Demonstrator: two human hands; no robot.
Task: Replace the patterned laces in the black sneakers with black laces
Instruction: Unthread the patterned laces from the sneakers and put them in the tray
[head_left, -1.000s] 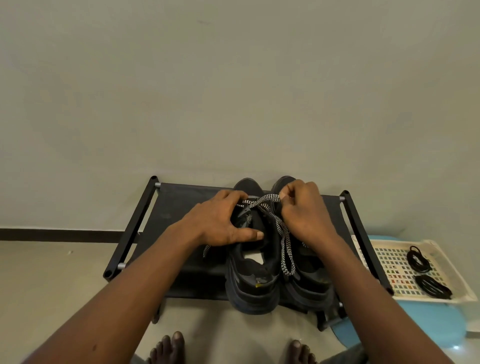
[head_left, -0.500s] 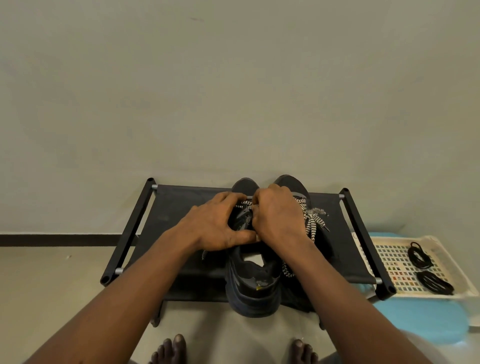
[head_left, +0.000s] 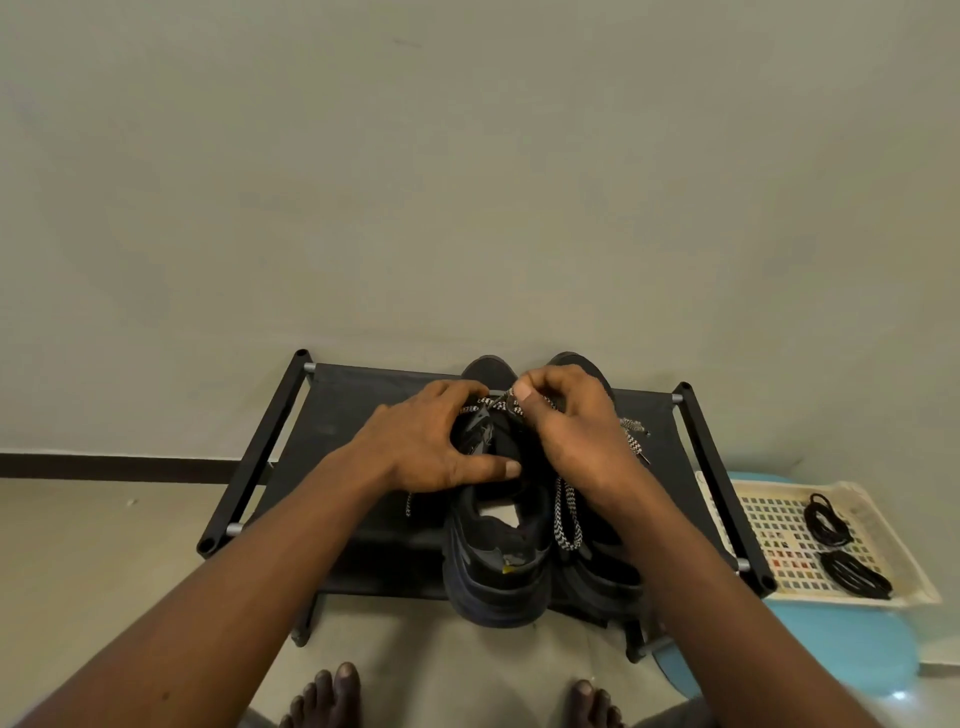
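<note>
Two black sneakers stand side by side on a low black rack (head_left: 332, 415), heels toward me. The left sneaker (head_left: 493, 566) is gripped across its upper by my left hand (head_left: 436, 441), thumb pressed against the tongue side. My right hand (head_left: 571, 421) pinches a strand of the black-and-white patterned lace (head_left: 566, 514) near the toe end of that shoe. Loose lace hangs between the shoes and trails off to the right. The right sneaker (head_left: 602, 571) is mostly hidden under my right forearm. Two coiled black laces (head_left: 831, 519) lie in a tray at the right.
The cream plastic tray (head_left: 769, 525) rests on a blue stool (head_left: 852, 649) just right of the rack. A plain wall rises directly behind the rack. My bare feet (head_left: 332, 696) stand on the floor in front of it.
My right hand has shifted right and up a little, drawing a strand of patterned lace out near the toe. My left hand keeps its hold on the left sneaker.
</note>
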